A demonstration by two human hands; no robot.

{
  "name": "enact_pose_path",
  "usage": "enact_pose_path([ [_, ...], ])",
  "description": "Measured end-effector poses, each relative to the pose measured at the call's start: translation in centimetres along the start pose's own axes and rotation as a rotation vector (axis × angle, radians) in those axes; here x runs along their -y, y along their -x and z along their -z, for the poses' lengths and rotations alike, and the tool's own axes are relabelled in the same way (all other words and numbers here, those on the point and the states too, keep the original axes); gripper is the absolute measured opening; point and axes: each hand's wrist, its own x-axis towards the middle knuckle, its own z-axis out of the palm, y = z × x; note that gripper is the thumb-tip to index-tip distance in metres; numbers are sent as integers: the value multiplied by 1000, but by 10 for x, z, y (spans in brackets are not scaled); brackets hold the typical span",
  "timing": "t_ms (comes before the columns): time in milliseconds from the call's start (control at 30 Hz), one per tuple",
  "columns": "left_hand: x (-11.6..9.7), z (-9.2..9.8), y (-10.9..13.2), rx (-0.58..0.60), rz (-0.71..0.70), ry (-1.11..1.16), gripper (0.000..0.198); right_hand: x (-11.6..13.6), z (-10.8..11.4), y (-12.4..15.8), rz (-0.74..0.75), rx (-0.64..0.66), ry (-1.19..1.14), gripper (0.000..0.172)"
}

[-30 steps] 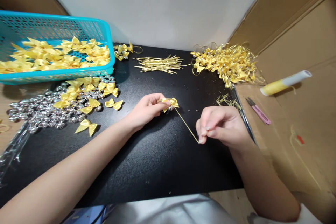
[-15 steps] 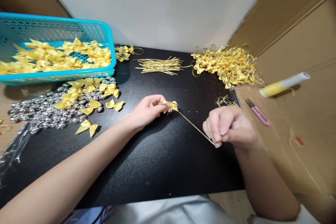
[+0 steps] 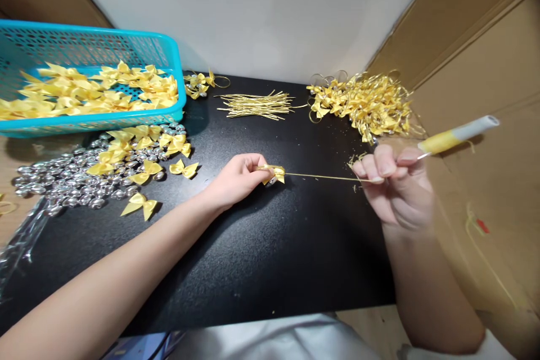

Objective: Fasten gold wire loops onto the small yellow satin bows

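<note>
My left hand [image 3: 238,177] pinches a small yellow ribbon bow [image 3: 274,171] with a silver bead against it, just above the black mat [image 3: 261,253]. A thin gold cord [image 3: 324,176] runs from the bow, pulled taut and nearly level, to my right hand [image 3: 394,188]. That hand is closed, with the cord's end pinched between thumb and fingers. The hand is raised near the mat's right edge.
A turquoise basket [image 3: 172,107] of yellow bows stands back left. Silver beads [image 3: 63,180] and loose bows [image 3: 139,160] lie left. A bundle of gold cords [image 3: 257,104] and a heap of finished bows [image 3: 367,102] lie at the back. A yellow-white tube [image 3: 458,134] lies on cardboard [image 3: 485,191], right.
My right hand has swung up and to the right, drawing the gold cord from a downward slant to nearly level. The pink snips are now hidden behind it. My left hand stayed put.
</note>
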Motion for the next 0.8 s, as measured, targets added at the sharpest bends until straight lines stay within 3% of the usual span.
enact_pose_path([
  [167, 1, 0, 0, -14, 10, -22, 26, -4, 2, 3, 48, 3, 12, 9],
  [267, 3, -2, 1, 30, -18, -46, 25, -10, -8, 9, 75, 21, 63, 9],
  [467, 6, -5, 4, 99, -54, -84, 23, -34, -44, 31, 13, 236, 514, 15],
  [600, 3, -4, 7, 126, -25, -12, 21, -49, -51, 37, 57, 162, 705, 13],
  [800, -1, -2, 12, 193, 41, 35, 24, -51, -48, 35, 80, 49, 785, 10],
])
